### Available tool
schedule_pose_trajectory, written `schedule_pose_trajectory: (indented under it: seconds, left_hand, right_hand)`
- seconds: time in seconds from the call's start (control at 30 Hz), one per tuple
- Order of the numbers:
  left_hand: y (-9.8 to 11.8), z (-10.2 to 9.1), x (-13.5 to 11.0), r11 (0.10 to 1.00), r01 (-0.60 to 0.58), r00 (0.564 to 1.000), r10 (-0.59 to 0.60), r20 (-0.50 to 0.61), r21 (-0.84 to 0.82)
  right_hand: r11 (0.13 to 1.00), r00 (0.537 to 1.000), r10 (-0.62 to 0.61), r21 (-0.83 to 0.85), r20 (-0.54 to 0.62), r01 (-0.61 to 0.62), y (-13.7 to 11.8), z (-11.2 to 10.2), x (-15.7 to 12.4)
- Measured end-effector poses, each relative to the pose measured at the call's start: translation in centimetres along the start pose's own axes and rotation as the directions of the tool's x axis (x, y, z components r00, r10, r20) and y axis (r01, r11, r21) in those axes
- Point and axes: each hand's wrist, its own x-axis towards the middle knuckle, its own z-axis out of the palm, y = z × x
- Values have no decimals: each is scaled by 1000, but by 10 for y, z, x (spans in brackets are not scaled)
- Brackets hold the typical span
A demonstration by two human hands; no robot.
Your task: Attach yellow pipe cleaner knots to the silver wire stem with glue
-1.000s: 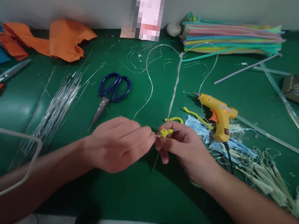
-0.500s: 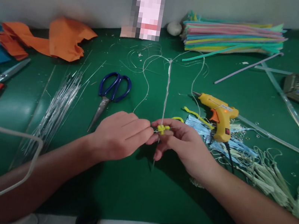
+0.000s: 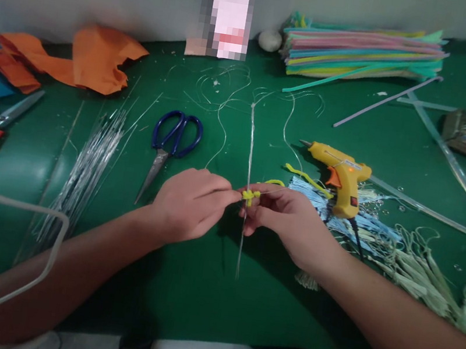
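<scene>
A small knotted yellow pipe-cleaner piece (image 3: 250, 196) sits around an upright strand of silvery wire (image 3: 251, 142), whose lower end hangs below my fingers. My right hand (image 3: 282, 215) is closed on the yellow piece and the wire from the right, thumb in front. From the left, my left hand (image 3: 193, 203) is closed in a pinch, its fingertips at the yellow piece's left edge. A thin pale cord (image 3: 225, 135) loops from near the wire's top down behind the left hand and seems to be in its pinch. A second pale cord (image 3: 285, 125) drops on the right, behind my right hand.
Blue-handled scissors (image 3: 171, 141) and a bundle of silver wires (image 3: 92, 170) lie left. At right are a yellow glue gun (image 3: 343, 177), blue tassels (image 3: 364, 236) and pale green tassels (image 3: 425, 273). Colourful pipe cleaners (image 3: 362, 53) are stacked behind; orange cloth (image 3: 100, 62) lies back left.
The wire's top has swung left and its lower end shows more below my hands. My left fingertips have shifted against the yellow piece. The view has moved slightly.
</scene>
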Motion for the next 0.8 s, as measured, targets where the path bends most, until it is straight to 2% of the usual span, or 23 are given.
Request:
schedule_pose_trajectory:
  seconds: [0.17, 0.27, 0.33, 0.43, 0.5, 0.57, 0.63, 0.73, 0.77, 0.8]
  left_hand:
    - [0, 3, -1, 1000, 19, 1000, -19, -22, -8]
    - [-1, 5, -1, 1000, 18, 1000, -18, -9, -1]
    - [-2, 6, -1, 1000, 13, 1000, -13, 11, 6]
    - [-3, 8, -2, 999, 37, 999, -36, 40, -12]
    - [-4, 9, -3, 996, 82, 995, -79, 63, -41]
    - [-5, 9, -5, 991, 115, 990, -110, 86, -60]
    - [-5, 10, -6, 990, 128, 987, -121, 101, -66]
    - [-5, 11, -7, 987, 147, 980, -135, 144, -70]
    - [-5, 12, -7, 986, 153, 977, -140, 163, -70]
    - [-5, 12, -8, 985, 155, 973, -140, 181, -70]
  right_hand:
    - [992, 998, 64, 109, 25, -66, 2, -1, 1]
    - [991, 996, 92, 98, -7, -91, 1, -1, 3]
    - [993, 992, 117, 7, -46, -117, 0, -2, 4]
    - [949, 989, 127, -282, -73, -142, -5, -9, 4]
    - [847, 989, 137, -510, -60, -148, -11, -14, 3]
    - [670, 983, 180, -726, -44, -155, -19, -19, 0]
    - [498, 979, 182, -849, -97, -177, -26, -21, -2]
    - [283, 994, 11, -953, -107, -106, -35, -18, -9]
    - [245, 993, -37, -965, -110, -98, -40, -16, -13]
    - [242, 991, -61, -965, -118, -100, -45, -14, -18]
